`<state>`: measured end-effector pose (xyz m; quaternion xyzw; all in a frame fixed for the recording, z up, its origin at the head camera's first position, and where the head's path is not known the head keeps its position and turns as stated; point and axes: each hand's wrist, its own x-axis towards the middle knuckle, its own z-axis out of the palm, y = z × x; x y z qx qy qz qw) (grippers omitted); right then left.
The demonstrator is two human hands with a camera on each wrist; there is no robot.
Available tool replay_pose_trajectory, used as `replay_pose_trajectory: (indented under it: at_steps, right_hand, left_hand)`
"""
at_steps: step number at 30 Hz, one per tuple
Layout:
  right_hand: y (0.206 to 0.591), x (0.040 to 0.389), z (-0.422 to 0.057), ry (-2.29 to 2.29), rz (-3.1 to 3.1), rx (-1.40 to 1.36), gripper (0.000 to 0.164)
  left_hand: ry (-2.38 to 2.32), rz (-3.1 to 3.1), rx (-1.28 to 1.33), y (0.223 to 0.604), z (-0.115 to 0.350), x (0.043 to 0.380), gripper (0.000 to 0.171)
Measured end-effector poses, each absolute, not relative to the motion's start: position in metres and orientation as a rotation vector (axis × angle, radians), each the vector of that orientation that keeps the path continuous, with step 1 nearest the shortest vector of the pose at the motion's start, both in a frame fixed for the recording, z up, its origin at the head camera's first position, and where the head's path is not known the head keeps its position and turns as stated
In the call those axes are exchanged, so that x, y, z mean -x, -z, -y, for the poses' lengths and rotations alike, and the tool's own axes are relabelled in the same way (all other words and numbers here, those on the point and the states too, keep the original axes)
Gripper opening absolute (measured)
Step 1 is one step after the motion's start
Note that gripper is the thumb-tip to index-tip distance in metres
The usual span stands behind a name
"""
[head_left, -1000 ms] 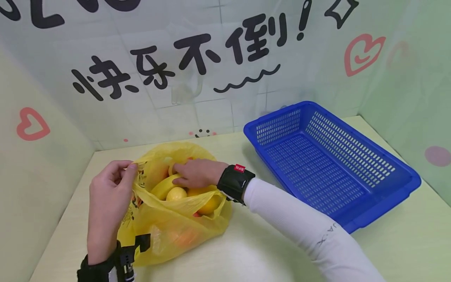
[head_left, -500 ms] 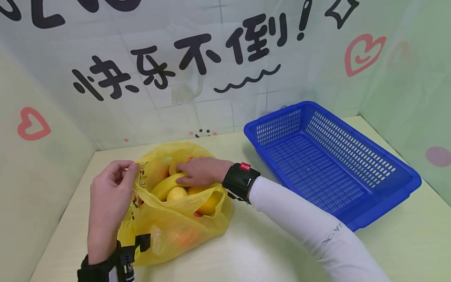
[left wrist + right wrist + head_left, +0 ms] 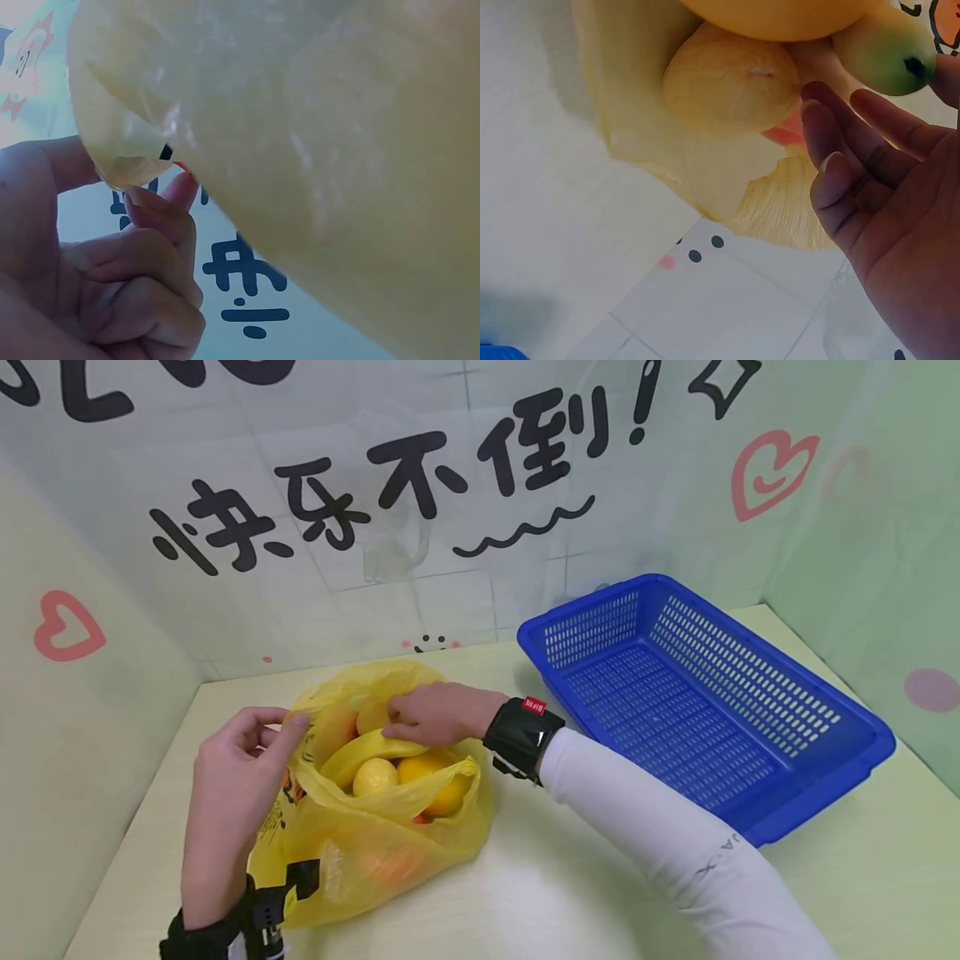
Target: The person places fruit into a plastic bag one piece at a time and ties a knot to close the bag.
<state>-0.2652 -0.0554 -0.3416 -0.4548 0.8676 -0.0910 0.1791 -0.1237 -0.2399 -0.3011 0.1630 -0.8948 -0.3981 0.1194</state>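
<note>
My left hand [image 3: 243,768] pinches the left rim of a yellow plastic bag [image 3: 375,860]; in the left wrist view its thumb and fingers hold the thin film [image 3: 300,150]. My right hand [image 3: 442,714] reaches into the bag's mouth over a banana [image 3: 345,764], thumb right at its upper edge. In the right wrist view the banana's green tip [image 3: 896,64] lies beside the thumb and bent fingers [image 3: 862,150]; I cannot tell whether they grip it. A round yellow fruit [image 3: 375,777] and an orange [image 3: 420,767] lie nearer me; another pale yellow fruit [image 3: 371,717] lies behind the banana.
A blue plastic basket [image 3: 675,727] with slotted walls stands on the table right of the bag, close to the right forearm. The pale table [image 3: 525,877] meets a printed back wall [image 3: 420,602]. A green side wall [image 3: 885,577] rises beyond the basket.
My right hand has shifted right and slightly up within the bag's mouth, leaving more of the banana and the pale fruit behind it in sight. The left hand keeps its hold with little motion.
</note>
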Motion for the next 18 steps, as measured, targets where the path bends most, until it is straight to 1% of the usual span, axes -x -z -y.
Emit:
replay_pose_trajectory:
  at_steps: [5,9,12,14,16,18]
  right_hand:
    - [0.341,0.269,0.05,0.285,-2.468,1.264,0.036]
    - [0.341,0.27,0.046,0.317,-2.467,1.227,0.037]
    - [0.341,0.271,0.043,0.328,-2.475,1.211,0.039]
    - [0.341,0.272,0.041,0.333,-2.488,1.205,0.039]
    - [0.34,0.272,0.04,0.333,-2.501,1.195,0.039]
    - [0.34,0.273,0.039,0.322,-2.512,1.187,0.038]
  left_hand:
    - [1.091,2.657,-0.497,0.295,0.235,0.118,0.05]
    - [0.939,2.562,-0.445,0.284,0.216,0.102,0.041]
    - [0.878,2.443,-0.262,0.275,0.196,0.086,0.028]
    - [0.854,2.398,-0.081,0.272,0.183,0.077,0.022]
    - [0.799,2.423,0.093,0.272,0.172,0.071,0.021]
    - [0.723,2.527,0.215,0.274,0.162,0.068,0.024]
